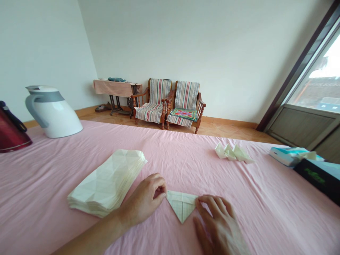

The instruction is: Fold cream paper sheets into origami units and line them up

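A pale folded paper (182,205) lies on the pink cloth in front of me, shaped as a triangle pointing toward me with creases down its middle. My left hand (150,194) is closed, with thumb and forefinger pinching the paper's left corner. At the right corner, my right hand (219,223) rests with its fingertips touching the paper, the thumb apart from the fingers and nothing visibly gripped. Beside my left forearm sits a thick stack of creased pale paper sheets (108,180). Several folded paper pieces (233,153) stand in a row farther back on the right.
The pink cloth (170,159) is wrinkled. A white and grey jug (58,113) and a red flask (13,129) stand on the left. On the right are a tissue pack (284,156) and a black box (318,179). Two wooden chairs (183,106) stand beyond the table.
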Motion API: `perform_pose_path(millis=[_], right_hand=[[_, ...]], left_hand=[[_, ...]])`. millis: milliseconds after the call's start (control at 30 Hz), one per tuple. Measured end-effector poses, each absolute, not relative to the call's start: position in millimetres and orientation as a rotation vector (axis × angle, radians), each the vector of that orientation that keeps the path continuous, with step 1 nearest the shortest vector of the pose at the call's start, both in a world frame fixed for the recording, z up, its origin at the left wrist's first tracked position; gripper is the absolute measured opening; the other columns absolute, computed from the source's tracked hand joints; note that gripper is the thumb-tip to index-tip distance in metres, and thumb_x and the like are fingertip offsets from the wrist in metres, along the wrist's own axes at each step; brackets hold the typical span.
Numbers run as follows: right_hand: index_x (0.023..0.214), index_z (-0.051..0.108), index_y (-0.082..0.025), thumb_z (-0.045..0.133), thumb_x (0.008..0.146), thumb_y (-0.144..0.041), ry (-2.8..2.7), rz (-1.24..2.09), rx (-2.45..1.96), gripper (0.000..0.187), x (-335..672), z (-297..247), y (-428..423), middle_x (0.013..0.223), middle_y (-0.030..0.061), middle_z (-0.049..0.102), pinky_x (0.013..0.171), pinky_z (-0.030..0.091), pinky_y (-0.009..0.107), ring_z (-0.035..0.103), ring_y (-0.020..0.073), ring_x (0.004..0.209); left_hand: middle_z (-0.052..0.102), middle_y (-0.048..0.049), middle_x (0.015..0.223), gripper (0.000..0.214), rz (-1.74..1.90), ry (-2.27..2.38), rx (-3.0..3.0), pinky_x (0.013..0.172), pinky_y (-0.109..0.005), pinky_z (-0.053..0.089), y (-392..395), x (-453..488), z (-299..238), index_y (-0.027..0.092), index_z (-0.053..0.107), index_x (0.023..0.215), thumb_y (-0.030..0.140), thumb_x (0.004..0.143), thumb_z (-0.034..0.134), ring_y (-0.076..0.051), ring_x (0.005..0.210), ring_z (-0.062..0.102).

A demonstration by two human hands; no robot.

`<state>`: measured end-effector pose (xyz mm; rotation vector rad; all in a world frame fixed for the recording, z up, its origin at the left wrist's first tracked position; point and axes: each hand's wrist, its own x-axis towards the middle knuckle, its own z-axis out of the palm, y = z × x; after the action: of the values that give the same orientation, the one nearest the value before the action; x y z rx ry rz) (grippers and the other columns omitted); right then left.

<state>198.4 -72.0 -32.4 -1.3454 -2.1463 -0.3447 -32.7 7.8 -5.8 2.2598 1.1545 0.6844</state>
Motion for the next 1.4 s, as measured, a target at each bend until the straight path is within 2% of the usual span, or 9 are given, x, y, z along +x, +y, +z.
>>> perform_pose_path(millis=[200, 333, 467, 567, 700, 967, 1167, 1400], right_hand=[[0.105, 0.063, -0.019, 0.050, 0.083, -0.017, -2.174, -0.377, -1.350, 0.025, 200.7, -36.7, -71.3, 0.094, 0.0062, 0.066, 0.077, 0.046, 0.038, 0.061, 0.0233, 0.084], [0.107, 0.061, -0.018, 0.051, 0.084, -0.017, -2.198, -0.368, -1.356, 0.025, 202.5, -40.7, -71.3, 0.098, 0.0066, 0.065, 0.081, 0.046, 0.038, 0.060, 0.0232, 0.088], [0.106, 0.061, -0.018, 0.051, 0.085, -0.016, -2.203, -0.354, -1.361, 0.024, 203.5, -42.6, -71.7, 0.098, 0.0062, 0.065, 0.080, 0.047, 0.038, 0.060, 0.0228, 0.087], [0.104, 0.062, -0.018, 0.050, 0.083, -0.015, -2.176, -0.361, -1.358, 0.025, 202.4, -40.7, -71.8, 0.095, 0.0059, 0.066, 0.078, 0.047, 0.039, 0.061, 0.0230, 0.084], [0.100, 0.064, -0.018, 0.047, 0.083, -0.013, -2.134, -0.374, -1.328, 0.024, 197.9, -35.3, -70.6, 0.090, 0.0054, 0.067, 0.076, 0.046, 0.038, 0.062, 0.0225, 0.081], [0.103, 0.065, -0.021, 0.046, 0.081, -0.008, -2.186, -0.495, -1.196, 0.031, 197.0, -31.1, -70.4, 0.101, 0.0023, 0.073, 0.092, 0.037, 0.036, 0.067, 0.0183, 0.095], [0.108, 0.065, -0.019, 0.046, 0.083, -0.010, -2.216, -0.591, -1.203, 0.033, 199.2, -35.0, -72.6, 0.104, 0.0048, 0.074, 0.098, 0.032, 0.037, 0.068, 0.0186, 0.096], [0.111, 0.066, -0.020, 0.049, 0.087, -0.022, -2.168, -0.647, -1.268, 0.030, 199.1, -41.5, -73.4, 0.107, 0.0073, 0.073, 0.096, 0.035, 0.038, 0.068, 0.0219, 0.098]], left_hand=[[0.055, 0.0021, 0.082, 0.019, 0.746, 1.253, 2.234, 0.064, -0.023, 0.040, 3.0, -30.3, -3.1, 0.017, 0.054, 0.078, -0.002, 0.074, 0.058, -0.013, 0.072, 0.054], [0.055, -0.0007, 0.084, 0.020, 0.761, 1.186, 2.437, 0.072, -0.027, 0.042, -1.7, -29.5, -3.5, 0.016, 0.054, 0.074, 0.000, 0.084, 0.056, -0.016, 0.081, 0.054], [0.058, -0.0023, 0.082, 0.022, 0.619, 1.066, 2.700, 0.075, -0.032, 0.043, -6.1, -30.6, -5.7, 0.016, 0.058, 0.074, 0.003, 0.091, 0.054, -0.020, 0.084, 0.052], [0.060, -0.0023, 0.085, 0.017, 0.510, 1.036, 2.772, 0.078, -0.034, 0.045, -10.2, -33.0, -5.6, 0.017, 0.061, 0.079, 0.004, 0.090, 0.056, -0.021, 0.086, 0.052], [0.061, -0.0037, 0.100, 0.017, 0.439, 1.000, 2.822, 0.085, -0.038, 0.046, -18.5, -38.1, -4.6, 0.018, 0.063, 0.094, 0.004, 0.090, 0.054, -0.023, 0.094, 0.051], [0.058, -0.0039, 0.126, 0.042, 0.359, 1.016, 2.850, 0.099, -0.043, 0.040, -25.5, -43.6, -4.1, 0.021, 0.053, 0.128, 0.005, 0.089, 0.050, -0.025, 0.109, 0.049], [0.056, -0.0040, 0.130, 0.045, 0.289, 1.089, 2.843, 0.099, -0.045, 0.038, -27.5, -42.2, -7.7, 0.022, 0.051, 0.132, 0.008, 0.089, 0.049, -0.026, 0.114, 0.048], [0.055, -0.0075, 0.131, 0.058, 0.191, 1.193, 2.852, 0.099, -0.053, 0.035, -30.2, -40.1, -16.6, 0.020, 0.048, 0.136, 0.003, 0.081, 0.045, -0.030, 0.115, 0.047]])
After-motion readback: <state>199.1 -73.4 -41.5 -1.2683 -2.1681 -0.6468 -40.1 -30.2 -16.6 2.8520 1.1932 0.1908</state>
